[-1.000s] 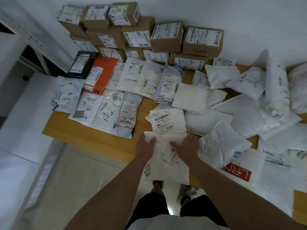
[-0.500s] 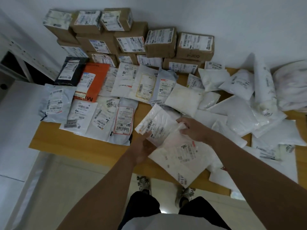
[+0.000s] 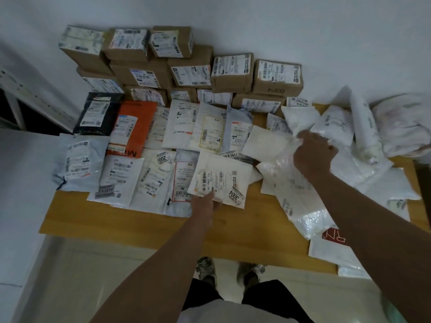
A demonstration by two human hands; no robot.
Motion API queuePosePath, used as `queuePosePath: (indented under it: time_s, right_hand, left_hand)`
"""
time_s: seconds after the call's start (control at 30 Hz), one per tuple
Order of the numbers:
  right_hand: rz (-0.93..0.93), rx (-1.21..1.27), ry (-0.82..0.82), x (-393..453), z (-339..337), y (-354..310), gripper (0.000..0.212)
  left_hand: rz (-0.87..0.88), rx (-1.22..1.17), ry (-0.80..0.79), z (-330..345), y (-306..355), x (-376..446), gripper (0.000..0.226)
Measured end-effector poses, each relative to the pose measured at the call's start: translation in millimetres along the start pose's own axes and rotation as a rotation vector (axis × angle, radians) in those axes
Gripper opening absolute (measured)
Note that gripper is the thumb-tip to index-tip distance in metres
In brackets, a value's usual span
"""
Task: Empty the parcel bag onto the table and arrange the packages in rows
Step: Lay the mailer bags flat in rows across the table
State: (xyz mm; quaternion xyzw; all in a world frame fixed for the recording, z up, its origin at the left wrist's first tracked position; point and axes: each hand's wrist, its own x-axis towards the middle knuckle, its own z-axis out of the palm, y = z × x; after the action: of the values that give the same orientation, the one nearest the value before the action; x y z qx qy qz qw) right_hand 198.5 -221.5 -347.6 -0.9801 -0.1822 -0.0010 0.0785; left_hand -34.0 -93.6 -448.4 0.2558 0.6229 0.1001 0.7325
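My left hand (image 3: pixel 205 203) pinches the near edge of a white labelled parcel (image 3: pixel 221 177) lying at the right end of the front row on the wooden table (image 3: pixel 140 220). My right hand (image 3: pixel 313 151) is further right and back, gripping the top of a crinkled clear-white plastic parcel (image 3: pixel 296 190) that stretches toward the near edge. Two rows of flat mailers (image 3: pixel 149 148) lie to the left, among them an orange one (image 3: pixel 135 127) and a black one (image 3: pixel 98 113). A loose heap of white parcels (image 3: pixel 338 127) fills the right side.
Brown cardboard boxes (image 3: pixel 186 66) are stacked against the white wall at the back. A white bundle (image 3: pixel 405 122) lies at the far right. A white mailer with red lettering (image 3: pixel 331 241) overhangs the near edge. My feet (image 3: pixel 228 269) stand on the tiled floor below the table's front edge.
My left hand has carried the labelled parcel left and laid it at the end of the front row. My right hand has reached back and right to the top of the crinkled parcel.
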Motion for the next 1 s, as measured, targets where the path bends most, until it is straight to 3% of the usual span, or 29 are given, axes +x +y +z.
queuePosePath:
  time_s: [0.07,0.13,0.17,0.23,0.3,0.37,0.5,0.6,0.67,0.77,0.87,1.0]
  right_hand:
    - [0.032,-0.067,0.199,11.8,0.0,-1.6,0.049]
    - [-0.135,-0.094,0.254,10.6,5.7,-8.5,0.047]
    - [-0.259,-0.046,0.174,3.0,13.9,-13.9,0.044]
    - [-0.476,0.081,-0.155,-26.8,37.4,-24.6,0.036]
    - [-0.604,0.029,-0.45,-56.0,64.7,-28.9,0.038]
    - [-0.636,-0.057,-0.572,-69.2,85.8,-31.5,0.052]
    - [-0.644,-0.262,-0.499,-70.9,103.0,-40.6,0.078]
    - [-0.692,-0.296,-0.42,-61.8,109.2,-47.6,0.052]
    - [-0.724,-0.186,-0.467,-52.7,110.1,-48.9,0.036]
    - [-0.582,0.119,-0.5,-40.6,98.9,-53.4,0.027]
    - [-0.321,0.519,-0.722,-27.4,81.1,-60.7,0.018]
    - [0.284,1.09,-0.815,-23.3,48.6,-58.6,0.031]
  left_hand:
    - [0.02,0.083,0.02,0.2,-3.1,-3.4,0.037]
    - [0.032,0.167,0.04,-1.2,-9.5,-5.9,0.033]
    - [0.031,0.211,0.062,-2.9,-14.2,-5.9,0.032]
    - [0.034,0.313,0.124,-8.0,-24.1,-6.9,0.034]
    - [0.057,0.435,0.156,-15.1,-31.0,-8.3,0.039]
    - [0.072,0.589,0.131,-23.8,-37.5,-8.4,0.038]
    - [0.042,0.771,0.017,-34.8,-45.5,-12.0,0.035]
    - [-0.007,0.828,0.02,-32.7,-43.3,-17.2,0.035]
    - [-0.045,0.881,0.044,-31.6,-40.3,-17.8,0.029]
    - [-0.069,0.905,0.028,-30.9,-36.8,-22.7,0.019]
    - [-0.084,0.774,-0.026,-26.2,-33.5,-26.3,0.026]
    - [-0.123,0.406,-0.031,-12.7,-30.5,-28.1,0.038]
